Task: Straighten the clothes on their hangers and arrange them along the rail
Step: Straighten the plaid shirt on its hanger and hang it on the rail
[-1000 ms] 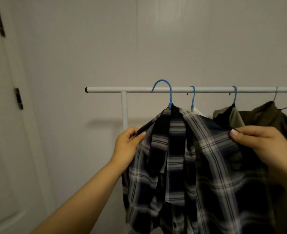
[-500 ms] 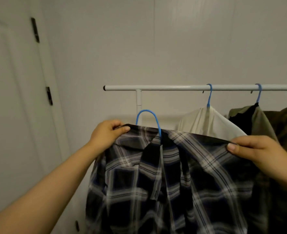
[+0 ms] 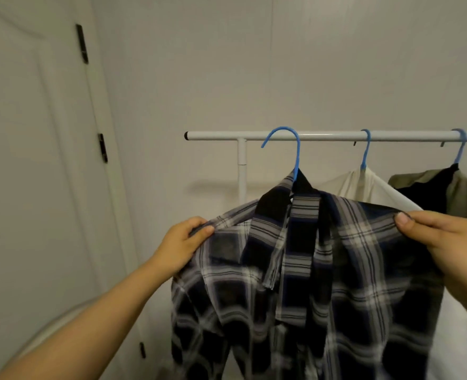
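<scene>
From the head camera, we hold the plaid shirt [image 3: 303,270] up by its two shoulders. Our left hand [image 3: 184,242] is closed in a pinch on the shirt's left shoulder seam, thumb on top and fingers curled under the cloth. Our right hand [image 3: 443,237] pinches the opposite shoulder the same way, thumb flat along the upper edge. We judge that gripping both shoulders at once keeps the fabric spread level, so the shirt sits square on its hanger rather than sliding to one side.

The shirt's blue hanger [image 3: 290,149] has its hook up at the white rail [image 3: 336,136], near the rail's left end and just right of the upright post [image 3: 242,171]. Whether the hook bears on the rail or is only in front of it we cannot tell. The collar stands open, with the front plackets hanging loose down the middle.

To the right, a white garment [image 3: 364,187] hangs on a second blue hanger [image 3: 365,149], its shoulder just behind our right thumb. Beyond that, an olive and black garment [image 3: 440,185] hangs on a third blue hanger [image 3: 460,146]. These sit close together, so we judge spacing along the rail is not yet done.

A white door [image 3: 34,160] fills the left side, well apart from the rail.
</scene>
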